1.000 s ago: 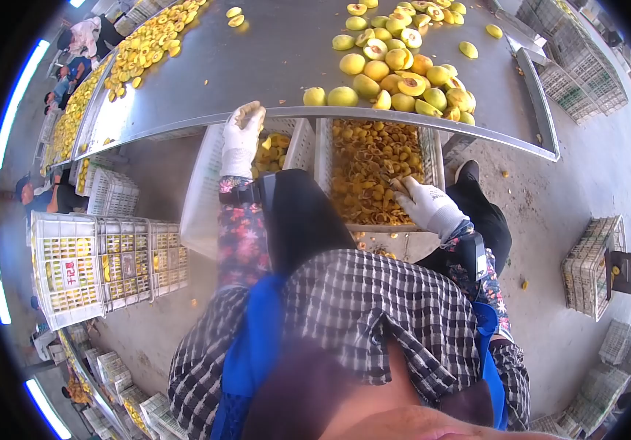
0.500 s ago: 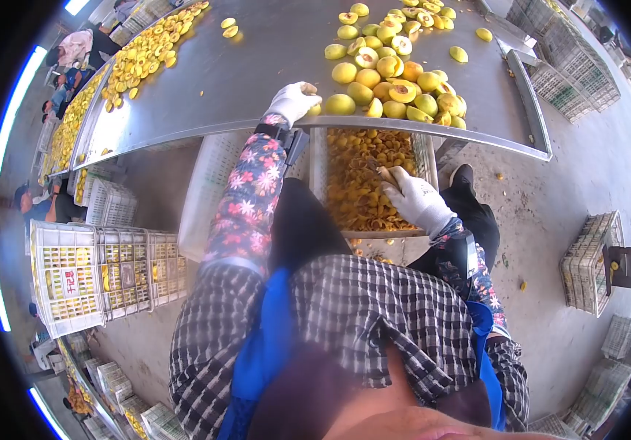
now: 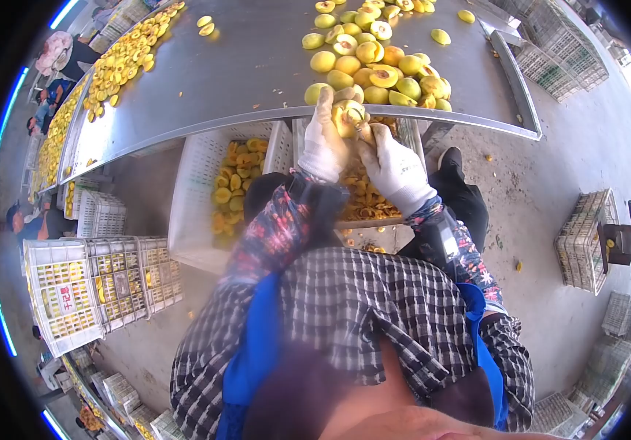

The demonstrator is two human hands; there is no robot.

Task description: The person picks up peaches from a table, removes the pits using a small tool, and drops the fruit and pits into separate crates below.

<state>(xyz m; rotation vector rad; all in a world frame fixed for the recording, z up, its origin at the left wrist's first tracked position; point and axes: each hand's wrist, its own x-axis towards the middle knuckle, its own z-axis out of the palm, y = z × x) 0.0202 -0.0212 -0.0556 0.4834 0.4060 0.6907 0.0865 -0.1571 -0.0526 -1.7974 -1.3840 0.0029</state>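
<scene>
My left hand [image 3: 326, 145], in a white glove, is closed around a yellow peach [image 3: 346, 117] at the table's front edge. My gloved right hand [image 3: 397, 170] meets it from the right, its fingers shut on a small hand tool [image 3: 364, 132] whose tip is against the fruit. The tool's exact kind is hard to make out. Just beyond the hands lies a pile of whole and cut peaches [image 3: 385, 75]. Below them stands a bin of peach scraps [image 3: 367, 199], partly covered by my hands.
A metal table [image 3: 235, 70] spans the front, with many peach pieces [image 3: 128, 62] heaped at its left. A white crate [image 3: 191, 209] of peach halves stands below on the left. Stacked crates [image 3: 103, 286] are farther left; another crate [image 3: 583, 238] stands right. Other people work far left.
My left hand has come back from the tabletop with a peach. My right hand has risen from above the scrap bin to meet it. The crate of halves is now uncovered.
</scene>
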